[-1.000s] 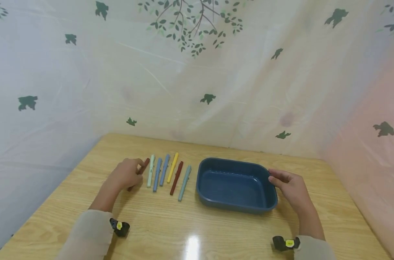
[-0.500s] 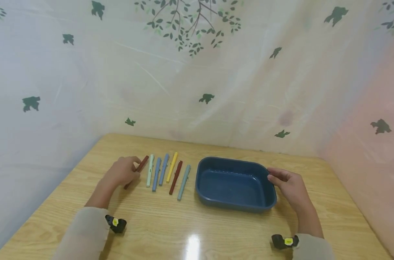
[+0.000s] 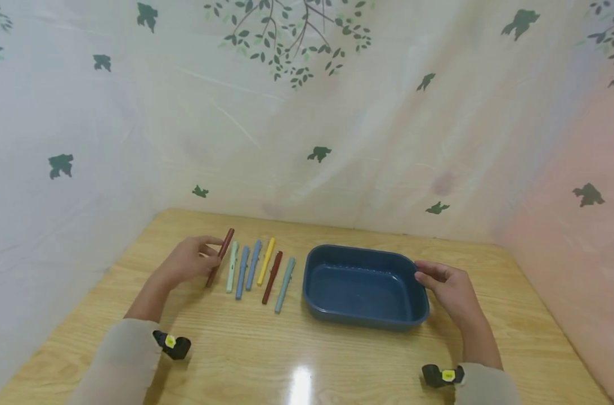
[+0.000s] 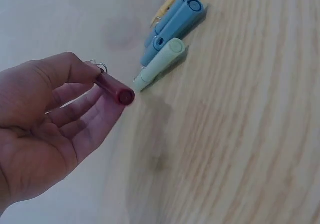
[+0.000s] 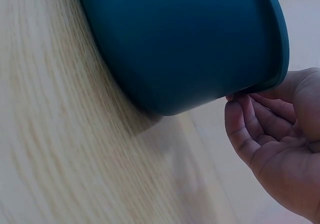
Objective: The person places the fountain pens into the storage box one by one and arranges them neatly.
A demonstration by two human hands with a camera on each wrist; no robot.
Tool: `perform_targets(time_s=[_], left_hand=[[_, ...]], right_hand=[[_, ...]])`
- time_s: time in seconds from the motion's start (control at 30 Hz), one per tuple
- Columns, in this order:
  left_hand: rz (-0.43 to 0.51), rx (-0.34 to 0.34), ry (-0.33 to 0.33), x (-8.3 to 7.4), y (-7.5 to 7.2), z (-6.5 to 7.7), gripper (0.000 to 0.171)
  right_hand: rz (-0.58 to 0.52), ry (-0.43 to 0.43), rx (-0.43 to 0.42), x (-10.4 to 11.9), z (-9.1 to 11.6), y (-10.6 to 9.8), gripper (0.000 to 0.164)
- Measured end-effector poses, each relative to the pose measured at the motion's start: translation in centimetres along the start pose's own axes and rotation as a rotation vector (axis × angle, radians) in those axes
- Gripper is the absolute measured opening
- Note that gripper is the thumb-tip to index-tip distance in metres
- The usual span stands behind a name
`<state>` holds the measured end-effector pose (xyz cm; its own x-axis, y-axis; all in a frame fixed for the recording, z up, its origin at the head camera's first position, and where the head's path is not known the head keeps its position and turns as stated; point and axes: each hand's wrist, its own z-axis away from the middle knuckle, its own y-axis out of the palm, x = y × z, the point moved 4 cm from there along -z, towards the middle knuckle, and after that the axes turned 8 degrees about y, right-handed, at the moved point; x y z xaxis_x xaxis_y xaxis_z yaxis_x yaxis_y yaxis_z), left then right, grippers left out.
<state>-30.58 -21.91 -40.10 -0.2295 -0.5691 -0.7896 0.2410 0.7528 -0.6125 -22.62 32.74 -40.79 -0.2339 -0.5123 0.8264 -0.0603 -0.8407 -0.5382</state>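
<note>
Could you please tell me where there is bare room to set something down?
The table is bare in front of the pens and tray and right of the right hand; so is the tray's inside. Left of the tray is crowded: those six pens, then the left hand holding a red pen.

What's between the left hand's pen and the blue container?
Six pens lie on the table between the dark red pen held in the left hand and the blue container. All flat; nothing visible stands above them.
</note>
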Motion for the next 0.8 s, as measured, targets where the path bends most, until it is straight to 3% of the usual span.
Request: perform_targets(time_s=[0.13,0.6,0.8], left_hand=[[0.131,0.002,0.0,-0.6,-0.1,-0.5,0.051],[0.32,0.043,0.018,-2.6,1.5,-3.3,0.052],[0.352,0.052,0.045,-4.0,2.4,-4.7,0.054]], right_hand=[[0.004,-0.007,-0.005,0.0,0.0,-0.1,0.049],[0.004,-0.016,-0.011,-0.1,0.0,-0.1,0.05],[-0.008,-0.02,-0.009,-0.2,0.0,-0.1,0.05]])
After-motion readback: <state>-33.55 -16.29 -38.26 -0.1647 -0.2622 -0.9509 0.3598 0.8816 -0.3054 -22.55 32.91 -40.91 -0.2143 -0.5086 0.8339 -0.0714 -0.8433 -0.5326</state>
